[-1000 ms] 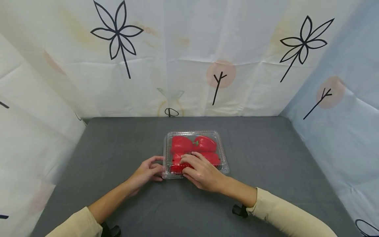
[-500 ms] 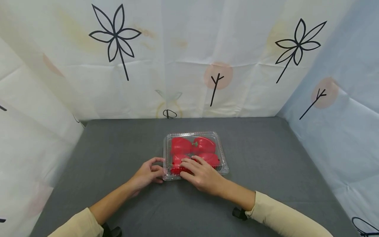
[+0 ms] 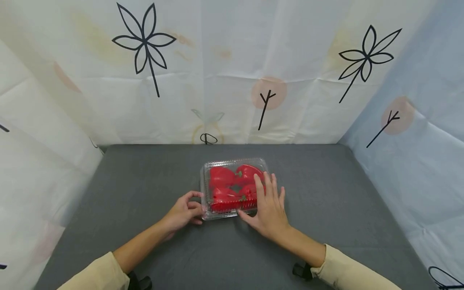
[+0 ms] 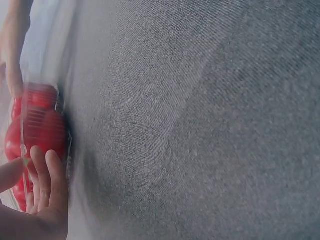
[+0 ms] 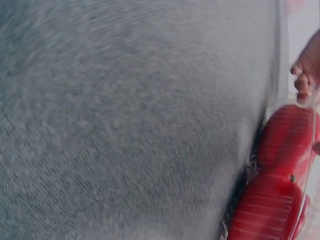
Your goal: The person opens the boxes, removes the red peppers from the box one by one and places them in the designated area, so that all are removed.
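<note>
A clear plastic clamshell container [image 3: 232, 162] lies on the grey cloth with several red bell peppers [image 3: 222, 177] inside, small green stems showing. Its ribbed front wall faces me and the lid lies over the peppers. At its left edge, my left hand [image 3: 184, 210] holds the rim between thumb and fingers, as the left wrist view also shows. My right hand [image 3: 270, 211] spreads its fingers over the front right corner, covering part of a pepper. Its thumb points at the front rim. In the right wrist view, ribbed plastic fronts the red peppers [image 5: 265, 207].
Grey cloth [image 3: 152, 173] covers the tabletop around the container. Behind it hangs a pale patterned fabric [image 3: 232, 52], and more fabric closes off both sides. Black wrist straps [image 3: 302, 272] sit at the sleeve cuffs.
My right hand has left the middle of the front edge, moving to the right corner with fingers straightened and spread. The container has turned slightly. My left hand stays at the left edge.
</note>
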### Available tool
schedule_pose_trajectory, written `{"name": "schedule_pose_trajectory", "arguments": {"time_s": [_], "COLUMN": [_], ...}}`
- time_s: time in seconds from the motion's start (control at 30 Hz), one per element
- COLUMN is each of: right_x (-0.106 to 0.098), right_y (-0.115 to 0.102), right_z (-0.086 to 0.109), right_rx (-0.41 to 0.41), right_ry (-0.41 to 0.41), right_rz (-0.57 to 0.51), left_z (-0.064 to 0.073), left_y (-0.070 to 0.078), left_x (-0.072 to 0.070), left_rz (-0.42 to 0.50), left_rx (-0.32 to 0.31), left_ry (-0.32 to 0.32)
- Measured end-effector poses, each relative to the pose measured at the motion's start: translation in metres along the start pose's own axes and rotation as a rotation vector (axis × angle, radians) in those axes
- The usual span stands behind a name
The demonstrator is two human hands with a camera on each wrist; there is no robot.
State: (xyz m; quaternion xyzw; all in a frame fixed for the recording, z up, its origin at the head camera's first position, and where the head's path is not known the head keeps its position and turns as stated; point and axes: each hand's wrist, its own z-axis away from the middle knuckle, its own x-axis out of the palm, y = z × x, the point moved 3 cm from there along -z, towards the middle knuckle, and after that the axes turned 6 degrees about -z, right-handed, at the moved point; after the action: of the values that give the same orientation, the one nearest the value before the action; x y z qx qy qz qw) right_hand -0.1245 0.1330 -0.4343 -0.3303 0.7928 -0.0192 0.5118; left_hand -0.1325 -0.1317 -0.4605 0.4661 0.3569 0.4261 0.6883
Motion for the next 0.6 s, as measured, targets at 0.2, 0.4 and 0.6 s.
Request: {"name": "schedule_pose_trajectory", "arguments": {"time_s": [0.2,0.4,0.6], "right_x": [-0.004,-0.008,-0.013], "right_y": [0.008,0.017,0.024], "right_z": [-0.001,0.0,0.001], "right_rx": [0.109,0.083,0.101], "right_ry": [-0.061,-0.034,-0.032], "right_rz": [0.013,0.067,0.067], "left_z": [0.0,0.0,0.0], "left_y": [0.002,0.001,0.003], "left_x": [0.002,0.002,0.006], "left_rz": [0.011,0.003,0.01], "left_rx": [-0.006,-0.025,-0.013], "left_ry": [0.012,0.017,0.003]}}
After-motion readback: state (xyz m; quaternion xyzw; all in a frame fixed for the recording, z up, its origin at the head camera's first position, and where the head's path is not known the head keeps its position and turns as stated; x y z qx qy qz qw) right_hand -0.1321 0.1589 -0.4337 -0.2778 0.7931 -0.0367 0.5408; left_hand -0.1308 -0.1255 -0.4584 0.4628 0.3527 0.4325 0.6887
